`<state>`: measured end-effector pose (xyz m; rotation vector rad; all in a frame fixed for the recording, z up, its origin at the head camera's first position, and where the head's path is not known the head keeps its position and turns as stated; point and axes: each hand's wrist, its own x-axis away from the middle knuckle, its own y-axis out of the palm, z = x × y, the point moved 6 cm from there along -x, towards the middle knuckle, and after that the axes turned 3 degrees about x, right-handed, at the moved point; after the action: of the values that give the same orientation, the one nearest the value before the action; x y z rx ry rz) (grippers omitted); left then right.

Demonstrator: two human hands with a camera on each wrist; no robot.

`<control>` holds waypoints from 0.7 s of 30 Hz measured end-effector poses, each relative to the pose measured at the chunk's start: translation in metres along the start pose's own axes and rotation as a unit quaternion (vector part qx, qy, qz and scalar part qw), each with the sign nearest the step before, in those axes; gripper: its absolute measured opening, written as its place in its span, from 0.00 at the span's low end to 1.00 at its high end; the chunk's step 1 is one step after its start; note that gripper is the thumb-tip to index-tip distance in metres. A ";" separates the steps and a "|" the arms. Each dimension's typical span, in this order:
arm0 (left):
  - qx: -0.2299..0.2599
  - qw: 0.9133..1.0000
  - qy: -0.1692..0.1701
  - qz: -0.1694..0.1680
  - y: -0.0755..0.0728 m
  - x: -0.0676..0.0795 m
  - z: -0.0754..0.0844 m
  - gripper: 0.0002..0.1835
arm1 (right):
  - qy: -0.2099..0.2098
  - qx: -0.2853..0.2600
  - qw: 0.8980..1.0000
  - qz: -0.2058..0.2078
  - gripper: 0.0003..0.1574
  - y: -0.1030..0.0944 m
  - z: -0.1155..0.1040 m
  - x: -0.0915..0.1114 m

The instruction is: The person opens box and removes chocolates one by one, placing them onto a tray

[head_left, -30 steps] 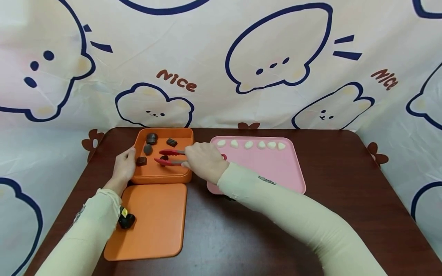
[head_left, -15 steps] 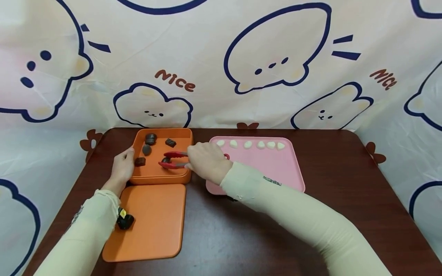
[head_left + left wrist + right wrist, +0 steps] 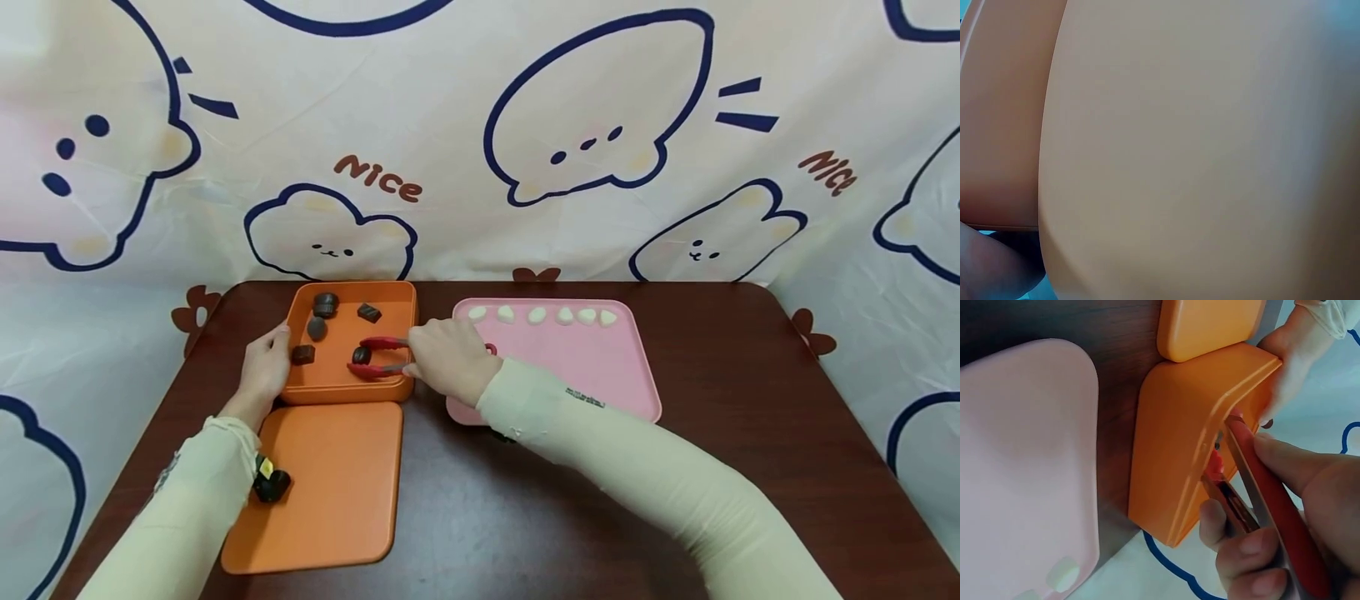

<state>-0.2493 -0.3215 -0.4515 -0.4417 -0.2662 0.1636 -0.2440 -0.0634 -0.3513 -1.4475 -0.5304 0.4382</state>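
Observation:
In the head view my right hand (image 3: 453, 358) grips a pair of red-tipped tongs (image 3: 384, 342) that reach into the orange box (image 3: 348, 393). The tong tips stand apart, one on either side of a small dark chocolate-like piece (image 3: 362, 355) on the box floor. My left hand (image 3: 266, 367) holds the box by its left wall. Other brown pieces lie in the box: a square one (image 3: 303, 355), a round one (image 3: 317, 328), a striped one (image 3: 369, 312) and a dark one (image 3: 326, 304) in the back left corner. The right wrist view shows my fingers round the tong handles (image 3: 1279, 512).
An orange lid (image 3: 330, 492) lies in front of the box, under my left forearm. Right of the box is a pink tray (image 3: 577, 358) with several white pieces (image 3: 537, 315) lined up along its back edge. A printed curtain (image 3: 465, 233) hangs behind the dark table (image 3: 720, 375).
My right hand has drawn the tongs slightly right and toward the front, and the dark piece between the tips has shifted with them. My left hand stays on the box wall.

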 end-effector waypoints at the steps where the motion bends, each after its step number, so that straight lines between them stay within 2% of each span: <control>1: 0.000 1.000 -0.002 -0.001 0.000 0.000 0.000 0.33 | -0.001 -0.007 1.000 0.000 0.23 0.001 0.000 0.000; 15: -0.005 1.000 0.009 0.000 0.001 0.001 0.002 0.34 | 0.010 -0.064 0.998 0.010 0.23 0.019 0.008 -0.002; 21: -0.003 1.000 0.003 -0.001 0.000 0.002 0.001 0.34 | 0.022 -0.118 0.993 0.022 0.22 0.018 0.015 0.002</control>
<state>-0.2481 -0.3205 -0.4503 -0.4475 -0.2608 0.1592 -0.2509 -0.0484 -0.3685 -1.6946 -0.5290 0.3867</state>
